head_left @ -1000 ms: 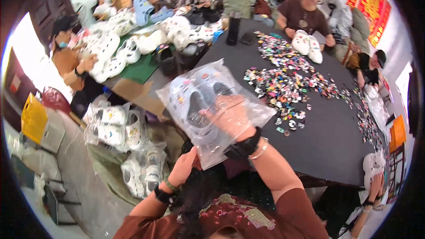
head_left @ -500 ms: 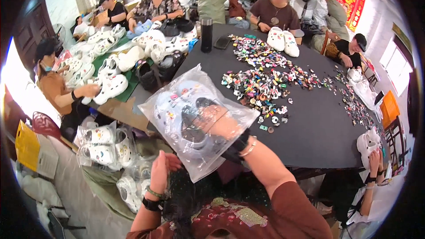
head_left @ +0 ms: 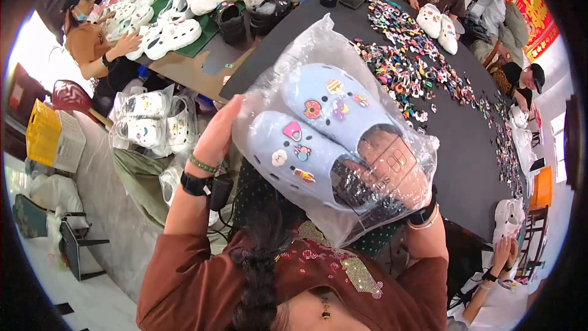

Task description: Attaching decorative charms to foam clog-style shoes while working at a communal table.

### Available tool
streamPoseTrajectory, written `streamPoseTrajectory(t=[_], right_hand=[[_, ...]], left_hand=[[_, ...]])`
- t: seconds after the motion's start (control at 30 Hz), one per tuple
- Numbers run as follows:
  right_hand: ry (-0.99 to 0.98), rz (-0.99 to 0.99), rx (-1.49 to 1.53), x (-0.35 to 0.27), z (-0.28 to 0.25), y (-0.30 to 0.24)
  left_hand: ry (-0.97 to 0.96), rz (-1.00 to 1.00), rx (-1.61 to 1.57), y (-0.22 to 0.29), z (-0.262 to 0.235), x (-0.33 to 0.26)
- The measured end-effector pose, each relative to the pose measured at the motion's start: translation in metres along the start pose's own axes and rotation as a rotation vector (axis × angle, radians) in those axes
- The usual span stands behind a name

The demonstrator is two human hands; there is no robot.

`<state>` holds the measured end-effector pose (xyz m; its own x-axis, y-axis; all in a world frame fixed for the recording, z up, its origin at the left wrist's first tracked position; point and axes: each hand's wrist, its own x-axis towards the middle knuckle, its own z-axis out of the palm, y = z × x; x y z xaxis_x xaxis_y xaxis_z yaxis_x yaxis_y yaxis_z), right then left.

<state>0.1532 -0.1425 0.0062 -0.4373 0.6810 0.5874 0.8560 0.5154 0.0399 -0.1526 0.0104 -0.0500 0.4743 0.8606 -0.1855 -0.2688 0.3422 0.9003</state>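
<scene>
A pair of light blue clogs (head_left: 269, 138) with colourful charms on their toes lies side by side in a clear plastic bag (head_left: 324, 37). My right hand (head_left: 398, 171) reaches into the bag and grips the clogs by their foot openings; its fingertips are partly hidden inside the shoes. Along the bag's left edge, my left hand (head_left: 217, 129) is held up with straight fingers. It lies against or very near the plastic and grips nothing.
Loose charms (head_left: 404, 49) cover part of the black table (head_left: 456, 165). White clogs (head_left: 177, 34) pile up at the far left. Bagged clogs (head_left: 147, 116) stand left of me, near a yellow crate (head_left: 46, 129). Co-workers sit around, one (head_left: 98, 34) at the left.
The bagged clogs have come nearer to me and to the right, toes now facing up and left. My left hand has risen to the bag's left side. The view has shifted downward.
</scene>
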Motion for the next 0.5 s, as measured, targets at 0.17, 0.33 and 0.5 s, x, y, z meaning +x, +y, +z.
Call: streamPoseTrajectory(t=[0.17,0.33,0.5], right_hand=[[-0.153,0.014,0.013,-0.013,-0.017,-0.007],[-0.339,0.039,0.019,-0.024,-0.034,-0.009],[-0.483,0.116,0.03,-0.019,-0.035,-0.013]], left_hand=[[-0.285,-0.032,-0.033,-0.011,0.01,0.015],[-0.11,-0.094,0.112,-0.011,0.033,0.012],[0.107,0.061,-0.131,-0.009,0.02,0.014]])
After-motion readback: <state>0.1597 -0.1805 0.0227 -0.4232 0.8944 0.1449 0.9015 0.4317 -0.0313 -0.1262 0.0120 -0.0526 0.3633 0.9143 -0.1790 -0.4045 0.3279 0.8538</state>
